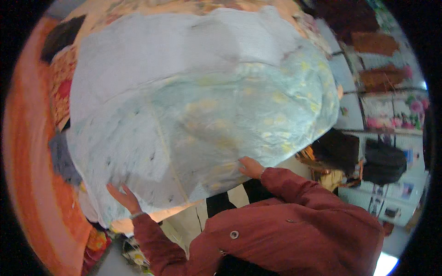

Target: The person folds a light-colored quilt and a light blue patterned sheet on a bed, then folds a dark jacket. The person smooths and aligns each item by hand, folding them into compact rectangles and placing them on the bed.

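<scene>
A large pale quilt (207, 114), light green and white with yellow patches, lies spread out before me with soft creases. Beyond it runs a plain white part of the bedding (148, 51). My left hand (126, 198) rests at the near left part of the quilt, fingers spread, gripping nothing. Near the quilt's front edge, to the right, my right hand (251, 167) lies with its fingers on the fabric; whether it pinches any cloth is not clear. Both arms are in dark red sleeves.
An orange curtain or cloth (31, 138) hangs along the left side. A grey cloth (64, 158) shows beside the quilt's left edge. On the right stand a dark chair-like object (336, 148), a black item (385, 162) and a wall with pictures (390, 110). Pale floor (183, 224) shows below the front edge.
</scene>
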Available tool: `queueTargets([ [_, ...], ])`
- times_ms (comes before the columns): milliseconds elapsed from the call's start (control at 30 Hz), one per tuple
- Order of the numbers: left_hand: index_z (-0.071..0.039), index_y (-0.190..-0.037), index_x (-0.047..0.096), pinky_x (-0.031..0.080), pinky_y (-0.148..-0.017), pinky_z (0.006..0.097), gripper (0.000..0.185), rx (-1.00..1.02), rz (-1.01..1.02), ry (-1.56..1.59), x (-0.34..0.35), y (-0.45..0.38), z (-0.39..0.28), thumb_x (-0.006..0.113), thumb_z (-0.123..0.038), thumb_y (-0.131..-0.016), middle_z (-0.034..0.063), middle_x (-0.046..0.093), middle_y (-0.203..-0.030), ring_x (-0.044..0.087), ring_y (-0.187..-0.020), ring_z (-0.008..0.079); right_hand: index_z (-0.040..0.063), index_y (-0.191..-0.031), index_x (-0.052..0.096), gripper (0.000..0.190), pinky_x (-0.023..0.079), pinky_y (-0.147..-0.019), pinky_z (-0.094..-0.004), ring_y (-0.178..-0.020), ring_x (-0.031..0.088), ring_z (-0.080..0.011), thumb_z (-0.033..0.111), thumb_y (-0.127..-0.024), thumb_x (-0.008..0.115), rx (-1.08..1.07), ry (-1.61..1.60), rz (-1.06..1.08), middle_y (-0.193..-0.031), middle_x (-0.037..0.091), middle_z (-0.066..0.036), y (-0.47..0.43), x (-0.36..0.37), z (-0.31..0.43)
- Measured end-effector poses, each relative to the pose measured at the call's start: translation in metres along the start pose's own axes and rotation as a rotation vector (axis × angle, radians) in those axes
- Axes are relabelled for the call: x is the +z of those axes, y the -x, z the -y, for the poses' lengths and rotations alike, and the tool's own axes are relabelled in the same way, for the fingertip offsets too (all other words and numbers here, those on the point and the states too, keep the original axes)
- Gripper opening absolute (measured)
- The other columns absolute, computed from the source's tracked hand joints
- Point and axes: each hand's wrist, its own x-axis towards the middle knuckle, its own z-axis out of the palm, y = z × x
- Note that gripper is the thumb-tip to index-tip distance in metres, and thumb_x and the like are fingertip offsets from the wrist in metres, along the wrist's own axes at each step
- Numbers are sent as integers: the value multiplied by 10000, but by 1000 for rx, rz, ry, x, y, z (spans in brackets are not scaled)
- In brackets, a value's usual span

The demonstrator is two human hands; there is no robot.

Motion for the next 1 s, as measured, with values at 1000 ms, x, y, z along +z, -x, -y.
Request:
queueTargets([
  [1000, -129, -1157, 613, 357, -960, 509, 314, 584, 296, -345, 257, -167, -351, 564, -156, -848, 106, 608, -1146, 508, -1172, 320, 38, -1234, 541, 443, 233, -1111, -496, -1207, 502, -334, 264, -852, 553, 173, 903, -277, -1218, 587, -188, -262, -400, -291],
])
